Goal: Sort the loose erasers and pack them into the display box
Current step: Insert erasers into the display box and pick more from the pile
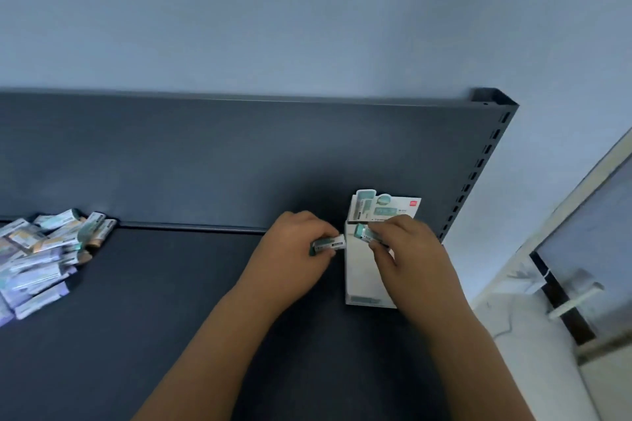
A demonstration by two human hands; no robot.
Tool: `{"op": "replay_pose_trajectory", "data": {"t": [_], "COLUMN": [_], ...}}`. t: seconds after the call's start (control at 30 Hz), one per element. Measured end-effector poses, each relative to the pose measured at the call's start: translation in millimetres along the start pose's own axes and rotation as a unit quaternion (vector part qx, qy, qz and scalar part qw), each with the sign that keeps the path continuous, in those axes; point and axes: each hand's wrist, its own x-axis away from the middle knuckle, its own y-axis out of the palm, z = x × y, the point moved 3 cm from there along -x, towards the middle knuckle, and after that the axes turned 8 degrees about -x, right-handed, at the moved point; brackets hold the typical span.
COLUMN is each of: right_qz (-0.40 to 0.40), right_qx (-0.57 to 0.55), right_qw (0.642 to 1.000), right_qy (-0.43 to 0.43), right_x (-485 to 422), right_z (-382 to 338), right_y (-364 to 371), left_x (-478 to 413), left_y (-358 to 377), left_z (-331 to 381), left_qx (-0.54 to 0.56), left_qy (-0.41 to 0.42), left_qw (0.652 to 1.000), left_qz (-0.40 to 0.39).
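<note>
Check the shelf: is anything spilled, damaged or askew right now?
Nothing looks damaged. The loose erasers lie in a jumbled, unsorted heap at the left end of the shelf, well apart from the display box.

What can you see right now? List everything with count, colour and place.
loose erasers: uncounted pile, teal, purple and tan wrappers, shelf's far left
display box: one, white with teal header card, shelf's right end
left-hand eraser: one, teal and white, just left of the box
right-hand eraser: one, teal and white, over the box's top
shelf: one, dark grey, under everything
back panel: one, dark grey, behind shelf
door handle: one, pale, far right
left hand: one, grips its eraser
right hand: one, pinches its eraser
</note>
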Motion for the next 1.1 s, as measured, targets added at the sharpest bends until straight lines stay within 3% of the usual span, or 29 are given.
{"op": "replay_pose_trajectory", "data": {"t": [0.37, 0.77, 1.1], "right_qz": [-0.023, -0.026, -0.058], "right_qx": [0.038, 0.063, 0.158], "right_qw": [0.999, 0.997, 0.986], "right_qy": [-0.030, -0.037, -0.020], "right_x": [-14.8, -26.6, -35.3], "right_z": [71.1, 73.2, 59.1], "right_y": [2.0, 11.0, 16.7], "left_x": [-40.8, -49.6, -44.9], "left_y": [68.8, 90.7, 85.7], "left_z": [52.0, 54.4, 50.0], "left_qx": [-0.235, -0.307, -0.360], "left_qy": [-0.038, -0.049, -0.065], "left_qw": [0.971, 0.950, 0.929], "left_qz": [0.011, 0.026, -0.065]}}
